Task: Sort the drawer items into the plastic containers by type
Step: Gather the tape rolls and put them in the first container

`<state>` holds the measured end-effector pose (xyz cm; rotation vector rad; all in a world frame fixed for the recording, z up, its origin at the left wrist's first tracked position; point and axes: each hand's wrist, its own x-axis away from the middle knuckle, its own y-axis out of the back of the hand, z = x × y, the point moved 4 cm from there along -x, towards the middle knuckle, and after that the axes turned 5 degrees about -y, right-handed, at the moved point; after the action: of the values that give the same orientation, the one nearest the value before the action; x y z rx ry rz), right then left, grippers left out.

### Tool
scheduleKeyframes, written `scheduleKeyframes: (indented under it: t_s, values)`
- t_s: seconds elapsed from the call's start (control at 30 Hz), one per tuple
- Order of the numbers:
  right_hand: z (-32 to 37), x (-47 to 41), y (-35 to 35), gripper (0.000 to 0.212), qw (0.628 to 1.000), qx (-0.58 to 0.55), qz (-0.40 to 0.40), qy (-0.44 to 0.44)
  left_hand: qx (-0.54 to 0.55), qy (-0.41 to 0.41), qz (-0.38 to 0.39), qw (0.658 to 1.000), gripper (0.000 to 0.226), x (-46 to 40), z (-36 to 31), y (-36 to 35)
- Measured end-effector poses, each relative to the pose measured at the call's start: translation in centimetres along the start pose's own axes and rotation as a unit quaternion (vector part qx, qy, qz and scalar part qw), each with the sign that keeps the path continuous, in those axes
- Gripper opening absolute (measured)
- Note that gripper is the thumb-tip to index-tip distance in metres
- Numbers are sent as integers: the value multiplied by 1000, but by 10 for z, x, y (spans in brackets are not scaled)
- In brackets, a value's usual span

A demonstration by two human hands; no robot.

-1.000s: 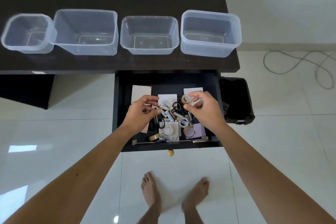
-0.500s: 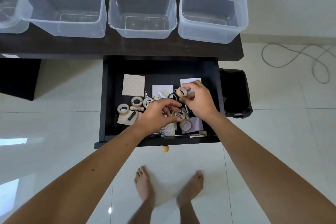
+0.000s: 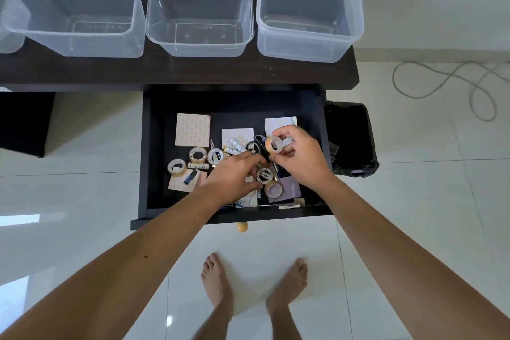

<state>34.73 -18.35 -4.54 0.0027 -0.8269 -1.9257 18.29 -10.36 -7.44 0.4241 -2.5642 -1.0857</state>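
Observation:
The open black drawer (image 3: 145, 163) holds several tape rolls (image 3: 198, 154), batteries (image 3: 198, 166), black-handled scissors (image 3: 255, 145) and square paper pads (image 3: 192, 130). My right hand (image 3: 299, 160) is over the drawer's right side and pinches a tan tape roll (image 3: 273, 144), lifted off the pile. My left hand (image 3: 234, 175) reaches into the middle, its thumb and fingers closed around a black-and-white tape roll (image 3: 263, 175) that rests among the items. Clear plastic containers stand in a row on the dark desk: one (image 3: 80, 44), a second (image 3: 198, 47), a third (image 3: 309, 50).
A fourth clear container (image 3: 8, 36) is cut off at the left edge. A black bin (image 3: 352, 143) stands right of the drawer, and a grey cable (image 3: 441, 83) lies on the white tile floor. The drawer knob (image 3: 242, 226) and bare feet (image 3: 218, 281) are below.
My left hand moved right across the drawer to the black-and-white roll, uncovering rolls and batteries at the left. My right hand still holds the tan roll. The camera tilted down.

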Motion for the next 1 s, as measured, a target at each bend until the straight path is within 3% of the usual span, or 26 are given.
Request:
scheduleKeyframes:
  t_s: [0.17, 0.37, 0.5, 0.67, 1.0]
  values:
    - [3, 6, 5, 45, 1000, -9, 5, 11, 86, 20, -68, 994, 41, 7, -1, 13]
    - [12, 10, 2, 49, 998, -14, 43, 40, 213, 122, -126, 961, 42, 22, 9, 31]
    - [21, 10, -7, 47, 995, -17, 76, 60, 265, 111, -154, 945, 57, 25, 13, 38]
    - [30, 9, -17, 56, 993, -32, 93, 58, 303, 106, -153, 935, 54, 28, 17, 42]
    - [39, 12, -17, 51, 993, -56, 81, 58, 398, 100, -121, 904, 60, 24, 18, 44]
